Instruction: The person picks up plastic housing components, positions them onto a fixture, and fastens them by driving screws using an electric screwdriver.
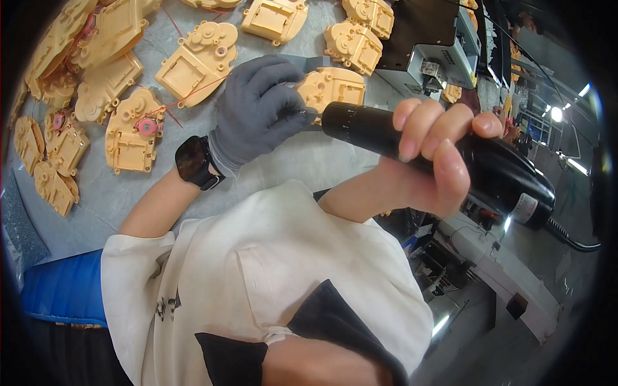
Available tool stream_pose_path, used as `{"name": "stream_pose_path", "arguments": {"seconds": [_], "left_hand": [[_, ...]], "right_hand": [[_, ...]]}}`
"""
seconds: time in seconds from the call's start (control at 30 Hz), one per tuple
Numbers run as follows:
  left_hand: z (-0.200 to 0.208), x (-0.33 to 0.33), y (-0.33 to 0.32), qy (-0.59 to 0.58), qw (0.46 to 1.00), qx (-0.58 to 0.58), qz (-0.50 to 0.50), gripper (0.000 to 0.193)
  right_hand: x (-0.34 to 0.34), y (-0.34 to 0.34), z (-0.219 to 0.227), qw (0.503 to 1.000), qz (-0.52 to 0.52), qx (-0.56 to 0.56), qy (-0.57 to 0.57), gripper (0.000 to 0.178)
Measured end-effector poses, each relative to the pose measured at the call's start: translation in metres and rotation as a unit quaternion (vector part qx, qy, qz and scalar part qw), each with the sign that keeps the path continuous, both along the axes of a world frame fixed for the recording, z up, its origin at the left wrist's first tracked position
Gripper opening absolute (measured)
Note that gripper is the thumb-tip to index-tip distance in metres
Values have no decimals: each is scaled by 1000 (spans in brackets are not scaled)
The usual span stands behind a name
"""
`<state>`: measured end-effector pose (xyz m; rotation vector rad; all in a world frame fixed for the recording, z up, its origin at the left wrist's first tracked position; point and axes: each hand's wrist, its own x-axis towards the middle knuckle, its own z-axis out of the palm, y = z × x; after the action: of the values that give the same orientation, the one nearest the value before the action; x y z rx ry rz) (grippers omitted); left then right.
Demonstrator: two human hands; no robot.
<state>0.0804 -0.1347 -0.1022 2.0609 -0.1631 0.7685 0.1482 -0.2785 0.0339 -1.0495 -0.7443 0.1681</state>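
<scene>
My right hand [434, 145], bare, is wrapped around a black electric screwdriver [360, 125]. The tool lies slantwise, its nose toward my left hand and its coiled cord trailing off to the right. My left hand [261, 103] wears a grey glove. Its thumb and fingers pinch together right at the screwdriver's nose; what sits between them is too small to make out. Just beyond the fingertips is a yellow plastic housing [335, 87] with molded round bosses and a rectangular recess. The gloved fingers reach its left edge and hide part of it.
More yellow housings [199, 61] spread over the grey table [277, 180], several piled at the far left. One carries a pink round part [147, 127] with red wires. A black and grey metal box [434, 51] stands at the far right. A blue chair [64, 286] is at lower left.
</scene>
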Motion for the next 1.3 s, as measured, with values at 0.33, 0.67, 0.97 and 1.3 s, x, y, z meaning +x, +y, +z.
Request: {"name": "stream_pose_path", "arguments": {"seconds": [0.33,0.67,0.97,1.3], "left_hand": [[2,-5,-1,8,999,33,-5,29],[1,2,-3,25,1000,14,13,71],[-2,3,-5,65,998,8,-4,68],[-2,6,-5,81,997,-2,-19,69]], "right_hand": [[3,6,4,998,-17,-54,-10,38],[28,10,6,981,-187,-8,-50,40],[33,24,-3,983,-173,-28,-55,38],[34,28,-6,980,-177,-74,-52,36]]}}
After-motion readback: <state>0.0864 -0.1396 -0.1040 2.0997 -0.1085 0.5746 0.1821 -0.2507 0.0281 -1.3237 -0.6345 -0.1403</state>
